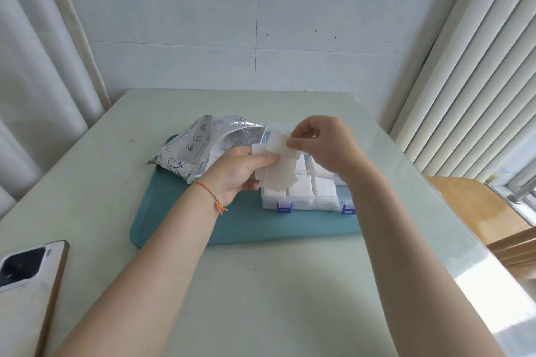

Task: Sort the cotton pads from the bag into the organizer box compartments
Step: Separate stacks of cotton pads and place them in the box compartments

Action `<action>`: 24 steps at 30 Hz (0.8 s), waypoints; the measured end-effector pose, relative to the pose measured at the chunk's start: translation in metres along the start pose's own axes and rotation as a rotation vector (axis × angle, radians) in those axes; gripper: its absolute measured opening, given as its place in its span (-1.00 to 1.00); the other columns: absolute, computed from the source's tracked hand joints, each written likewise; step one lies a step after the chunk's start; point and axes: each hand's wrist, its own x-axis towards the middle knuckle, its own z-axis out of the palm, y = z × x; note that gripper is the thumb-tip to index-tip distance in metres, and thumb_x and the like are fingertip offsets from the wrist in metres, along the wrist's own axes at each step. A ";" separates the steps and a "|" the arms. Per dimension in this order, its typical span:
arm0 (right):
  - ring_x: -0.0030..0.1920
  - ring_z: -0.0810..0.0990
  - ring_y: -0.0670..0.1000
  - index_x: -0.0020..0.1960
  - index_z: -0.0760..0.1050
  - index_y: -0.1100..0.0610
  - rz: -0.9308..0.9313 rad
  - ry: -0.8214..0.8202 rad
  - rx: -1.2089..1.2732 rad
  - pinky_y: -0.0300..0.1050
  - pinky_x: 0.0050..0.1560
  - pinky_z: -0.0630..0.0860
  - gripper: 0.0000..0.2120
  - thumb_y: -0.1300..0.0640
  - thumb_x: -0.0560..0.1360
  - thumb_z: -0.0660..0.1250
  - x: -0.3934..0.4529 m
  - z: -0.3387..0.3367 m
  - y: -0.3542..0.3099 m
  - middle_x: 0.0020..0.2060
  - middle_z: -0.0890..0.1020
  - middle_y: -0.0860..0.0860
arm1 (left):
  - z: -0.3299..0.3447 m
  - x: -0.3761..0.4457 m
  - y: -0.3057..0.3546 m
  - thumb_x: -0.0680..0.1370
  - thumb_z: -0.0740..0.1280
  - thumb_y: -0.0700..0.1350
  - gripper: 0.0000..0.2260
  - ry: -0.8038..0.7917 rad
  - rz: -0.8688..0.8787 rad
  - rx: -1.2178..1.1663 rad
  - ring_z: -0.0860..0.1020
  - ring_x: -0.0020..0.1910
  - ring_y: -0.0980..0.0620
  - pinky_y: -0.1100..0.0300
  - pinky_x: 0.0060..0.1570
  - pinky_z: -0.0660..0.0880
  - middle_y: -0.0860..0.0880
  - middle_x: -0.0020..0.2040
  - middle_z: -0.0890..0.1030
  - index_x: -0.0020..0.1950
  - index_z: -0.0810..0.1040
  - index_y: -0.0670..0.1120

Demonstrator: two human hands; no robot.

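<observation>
Both forearms come in from the near edge and meet over the middle of the pale green table (290, 284), with a phone (26, 278) lying face down at the near left corner. Only one view to go on, the head camera, so here's what it gives.

Left hand (240, 171) is palm-up-ish, angled toward the right, with a red and orange string bracelet (213, 197) on the wrist. Its fingers are curled under a small fanned stack of cotton pads (278, 171) and the thumb presses down on top, so it's got a proper hold on the stack. Right hand (324, 145) reaches over from the right with the wrist bent down, thumb and forefinger pinched on the top edge of the uppermost pad, other fingers tucked in loosely. The pads hang between the two hands, just above the left part of the organizer box (307, 197).

That box is clear plastic with two blue latches (284, 207) on its near side, and it sits on the right part of a teal tray (203, 220). Its compartments that I can see already have white pads stacked in them; the far ones are hidden behind the hands. Silver foil bag (200, 148) lies crumpled on the far left of the tray, mouth open toward the box, just beside the left hand.

Behind: white tiled wall (261, 23), curtain (37, 52) on the left, blinds (478, 66) on the right.
</observation>
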 end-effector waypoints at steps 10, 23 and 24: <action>-0.52 0.25 -0.06 -0.16 0.51 0.20 0.195 -0.103 0.735 -0.24 -0.49 0.21 -0.85 0.19 0.57 0.35 0.000 -0.001 0.000 -0.42 0.47 0.00 | -0.001 0.006 0.004 0.57 0.37 -0.20 -0.95 0.265 0.084 -0.257 0.56 -0.19 0.01 0.28 -0.46 0.51 -0.07 -0.16 0.61 -0.01 0.59 -0.07; -0.40 0.45 -0.03 -0.09 0.48 0.10 0.134 0.024 0.202 -0.22 -0.41 0.38 -0.86 0.08 0.49 0.42 -0.008 0.032 -0.009 -0.24 0.54 -0.02 | -0.001 0.003 0.012 0.63 0.24 -0.16 -0.84 0.166 0.072 -0.484 0.67 -0.20 -0.05 0.13 -0.26 0.64 -0.16 -0.07 0.66 0.06 0.59 -0.18; -0.35 0.47 -0.01 -0.04 0.48 0.08 0.124 0.027 0.183 -0.14 -0.37 0.43 -0.84 0.06 0.48 0.43 -0.008 0.033 -0.009 -0.20 0.54 -0.01 | -0.001 0.004 0.012 0.63 0.24 -0.16 -0.83 0.166 0.074 -0.484 0.67 -0.19 -0.06 0.12 -0.24 0.65 -0.17 -0.05 0.66 0.10 0.58 -0.20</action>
